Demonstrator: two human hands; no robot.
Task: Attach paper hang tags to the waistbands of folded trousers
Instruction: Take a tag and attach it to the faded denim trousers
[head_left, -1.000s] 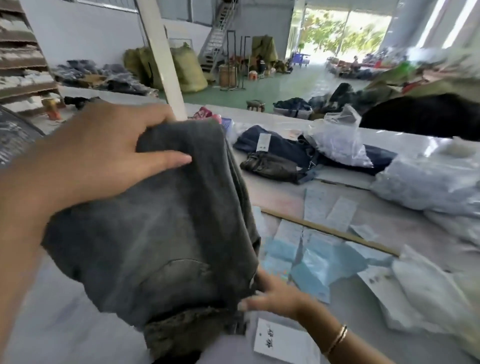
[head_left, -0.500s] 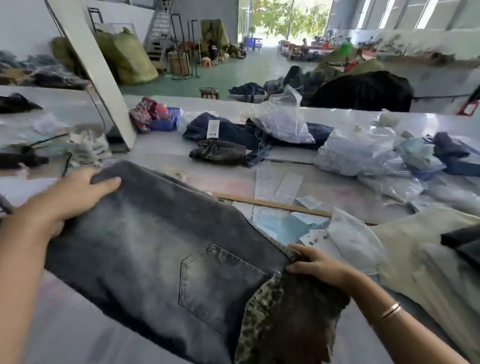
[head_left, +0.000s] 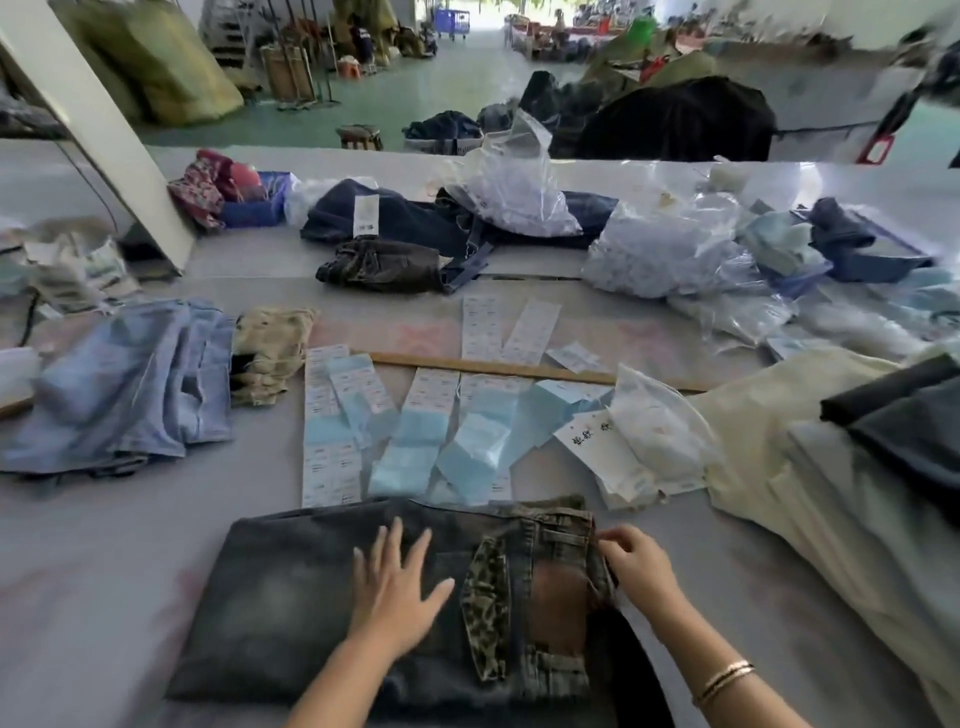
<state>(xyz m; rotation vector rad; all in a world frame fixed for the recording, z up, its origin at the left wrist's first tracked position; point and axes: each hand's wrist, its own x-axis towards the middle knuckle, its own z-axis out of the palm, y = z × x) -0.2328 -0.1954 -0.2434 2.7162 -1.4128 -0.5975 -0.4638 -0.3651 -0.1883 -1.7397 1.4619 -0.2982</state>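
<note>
**Ana:** Head view first: where are the folded trousers (head_left: 322, 608)?

**Ben:** Flat on the table (head_left: 104, 582), right in front of the person, long axis running left to right. The waistband (head_left: 582, 545) is at the right-hand end, so it lies directly under the right hand (head_left: 636, 569), well nearer to it than to the left.

**Ana:** And the grips?

**Ben:** The left hand (head_left: 397, 584) lies flat with spread fingers, pressing the dark denim and holding nothing. The right has its fingers curled at the waistband edge and seems to pinch the cloth; no tag shows in it.

**Ana:** The tags?

**Ben:** Rows of paper hang tags (head_left: 415, 431) lie just beyond the trousers, so I judge the right hand must reach forward for one.
</note>
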